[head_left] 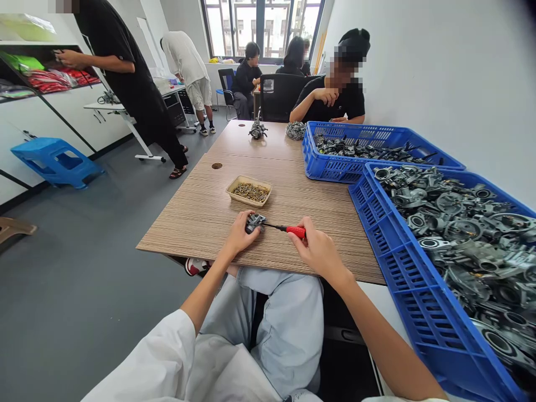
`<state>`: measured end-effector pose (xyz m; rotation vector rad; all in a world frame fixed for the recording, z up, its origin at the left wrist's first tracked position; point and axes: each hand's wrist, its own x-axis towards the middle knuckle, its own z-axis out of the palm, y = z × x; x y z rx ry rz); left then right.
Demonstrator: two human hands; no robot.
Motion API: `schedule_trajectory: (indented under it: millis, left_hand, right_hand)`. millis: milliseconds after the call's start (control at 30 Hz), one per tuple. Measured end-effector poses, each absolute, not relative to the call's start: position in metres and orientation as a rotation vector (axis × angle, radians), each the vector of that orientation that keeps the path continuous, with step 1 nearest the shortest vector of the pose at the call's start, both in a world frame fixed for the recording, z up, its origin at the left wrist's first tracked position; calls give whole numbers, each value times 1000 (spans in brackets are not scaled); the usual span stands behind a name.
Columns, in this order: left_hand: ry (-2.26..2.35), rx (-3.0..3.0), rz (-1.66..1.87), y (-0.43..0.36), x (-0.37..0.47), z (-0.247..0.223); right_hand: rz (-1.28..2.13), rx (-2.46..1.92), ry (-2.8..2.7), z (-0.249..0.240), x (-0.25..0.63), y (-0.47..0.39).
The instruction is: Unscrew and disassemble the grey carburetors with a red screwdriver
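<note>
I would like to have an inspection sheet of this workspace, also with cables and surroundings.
Surface: brown wood-grained table.
Job's things: metal part; screwdriver, its tip at the part; tray with small brassy pieces.
Clutter: near crate and far crate, both blue, full of metal pieces.
Hands: left hand holds the part; right hand grips the screwdriver's red handle.
Cables: nothing seen.
Surroundings: co-worker seated across; blue stool on the floor, left.
</note>
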<state>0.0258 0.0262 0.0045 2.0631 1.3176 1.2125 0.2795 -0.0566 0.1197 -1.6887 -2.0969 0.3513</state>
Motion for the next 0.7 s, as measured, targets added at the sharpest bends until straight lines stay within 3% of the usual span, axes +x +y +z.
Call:
schedule_trajectory:
  millis: [700]
  left_hand:
    - [1230, 2008, 1199, 25, 26, 8]
  right_hand:
    - [520, -1714, -1637, 75, 268, -92]
